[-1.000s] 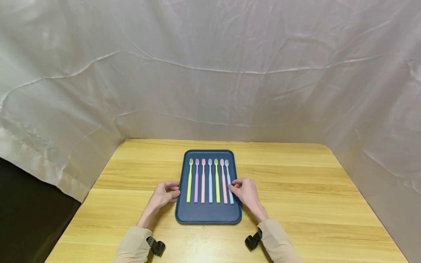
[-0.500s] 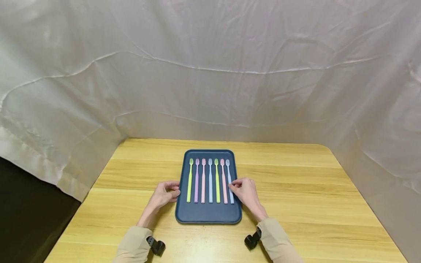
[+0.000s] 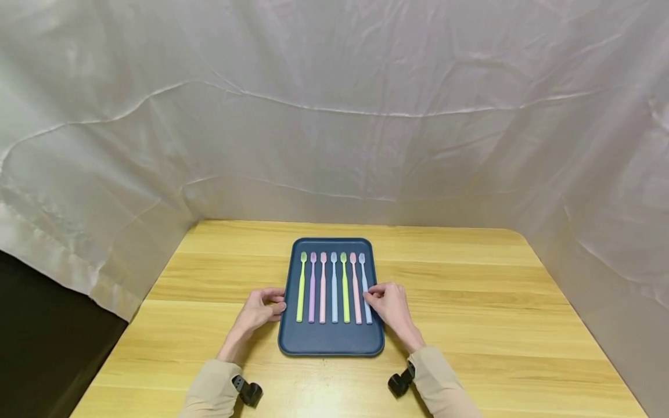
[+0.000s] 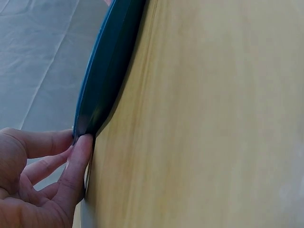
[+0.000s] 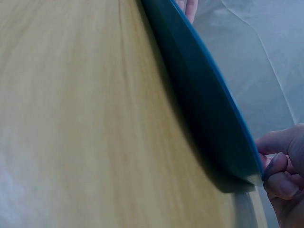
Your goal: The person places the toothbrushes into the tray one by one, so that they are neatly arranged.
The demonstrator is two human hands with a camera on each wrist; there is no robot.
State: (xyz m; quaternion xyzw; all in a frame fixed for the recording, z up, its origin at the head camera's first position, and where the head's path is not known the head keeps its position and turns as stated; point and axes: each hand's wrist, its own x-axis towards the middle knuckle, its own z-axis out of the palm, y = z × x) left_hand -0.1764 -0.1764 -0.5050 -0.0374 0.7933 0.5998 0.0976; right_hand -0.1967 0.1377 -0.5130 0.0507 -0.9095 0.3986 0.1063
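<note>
A dark blue tray (image 3: 331, 342) lies on the wooden table with several toothbrushes in a side-by-side row, heads toward the far end. They are yellow-green (image 3: 301, 290), purple, pink and light blue. My left hand (image 3: 259, 307) holds the tray's left rim; in the left wrist view its thumb (image 4: 78, 164) and fingers meet at the rim. Over the right rim reaches my right hand (image 3: 391, 305), its thumb and index finger pinching the handle of the rightmost light blue toothbrush (image 3: 364, 278). The right wrist view shows only the tray's outer side; the toothbrushes are hidden there.
The wooden table (image 3: 470, 302) extends on both sides of the tray. Pale grey cloth (image 3: 355, 157) hangs behind it and along both sides. A black wrist camera (image 3: 251, 393) sits below the left hand, another (image 3: 400, 383) below the right.
The head of the rightmost light blue toothbrush has shifted slightly right, so it leans less toward its pink neighbour. The left hand and tray have stayed in place.
</note>
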